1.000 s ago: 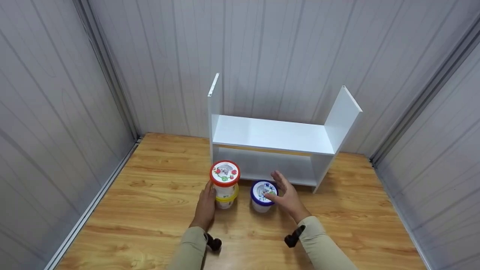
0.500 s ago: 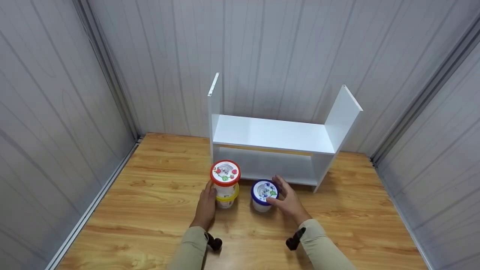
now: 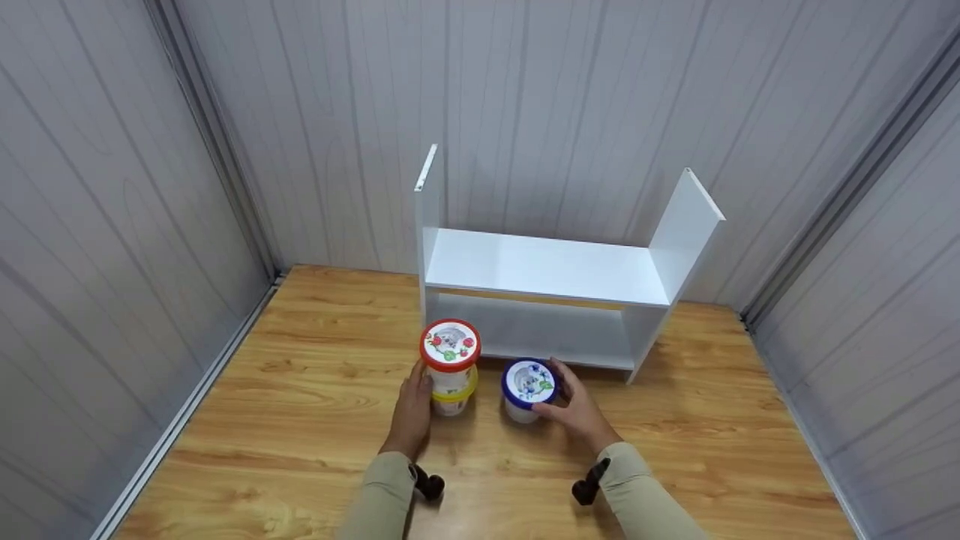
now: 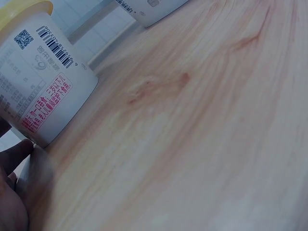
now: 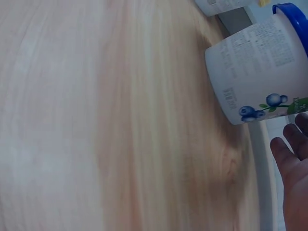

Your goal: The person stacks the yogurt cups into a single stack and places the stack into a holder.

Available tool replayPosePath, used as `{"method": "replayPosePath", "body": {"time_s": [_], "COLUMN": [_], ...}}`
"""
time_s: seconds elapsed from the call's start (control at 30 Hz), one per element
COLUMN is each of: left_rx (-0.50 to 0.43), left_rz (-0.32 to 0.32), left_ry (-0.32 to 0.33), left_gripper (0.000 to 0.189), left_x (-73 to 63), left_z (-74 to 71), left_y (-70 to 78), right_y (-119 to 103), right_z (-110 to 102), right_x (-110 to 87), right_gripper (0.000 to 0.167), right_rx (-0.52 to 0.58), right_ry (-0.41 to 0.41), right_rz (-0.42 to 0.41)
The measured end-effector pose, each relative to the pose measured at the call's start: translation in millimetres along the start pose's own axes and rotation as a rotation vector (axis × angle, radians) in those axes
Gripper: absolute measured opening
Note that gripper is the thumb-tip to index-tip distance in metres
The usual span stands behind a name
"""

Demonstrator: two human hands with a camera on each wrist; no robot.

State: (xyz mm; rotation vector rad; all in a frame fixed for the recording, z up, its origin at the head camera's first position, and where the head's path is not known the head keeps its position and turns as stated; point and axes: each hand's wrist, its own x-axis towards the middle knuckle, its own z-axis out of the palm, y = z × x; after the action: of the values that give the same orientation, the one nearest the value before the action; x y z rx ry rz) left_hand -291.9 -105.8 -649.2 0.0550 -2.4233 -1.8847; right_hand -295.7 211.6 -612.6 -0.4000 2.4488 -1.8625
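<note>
A white tub with a red lid (image 3: 450, 345) stands on another white tub with a yellow lid (image 3: 451, 405), which stands on the table. My left hand (image 3: 410, 415) rests along the left side of this stack, its fingers fairly straight. In the left wrist view, fingertips touch the lower tub (image 4: 53, 82) near its base. To the right stands a white tub with a blue lid (image 3: 529, 382), blueberries printed on its side. My right hand (image 3: 581, 411) holds it around the lid's right side, thumb in front and fingers behind. Its lower fingers (image 5: 286, 154) lie just beside the wall.
A white two-level shelf unit (image 3: 547, 266) with upright side panels stands right behind the tubs. The wood-grain table (image 3: 315, 390) extends on both sides. Pale panelled walls (image 3: 360, 135) enclose the table at the back and sides.
My right thumb has come down from over the blue lid to its front edge, and the fingers have drawn in behind it. The left hand and the stack stay in place.
</note>
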Motion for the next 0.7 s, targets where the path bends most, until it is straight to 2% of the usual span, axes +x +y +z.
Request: {"method": "replayPosePath", "body": {"time_s": [0.33,0.57,0.7], "left_rx": [-0.013,0.024,0.027], "left_rz": [-0.012,0.049,0.045], "left_ry": [0.002,0.015,0.012], "left_gripper": [0.073,0.069,0.07], "left_x": [-0.1,-0.6,-0.6], "left_z": [0.5,-0.8,-0.9], "left_y": [0.4,-0.2,-0.5], "right_y": [4.5,5.8,7.8], "right_z": [3.7,7.2,9.1], "right_x": [-2.1,-2.2,-1.4], "right_gripper": [0.1,0.102,0.101], "right_rx": [-0.032,-0.024,-0.009], "right_ry": [0.017,0.019,0.022], "right_rz": [0.031,0.034,0.024]}}
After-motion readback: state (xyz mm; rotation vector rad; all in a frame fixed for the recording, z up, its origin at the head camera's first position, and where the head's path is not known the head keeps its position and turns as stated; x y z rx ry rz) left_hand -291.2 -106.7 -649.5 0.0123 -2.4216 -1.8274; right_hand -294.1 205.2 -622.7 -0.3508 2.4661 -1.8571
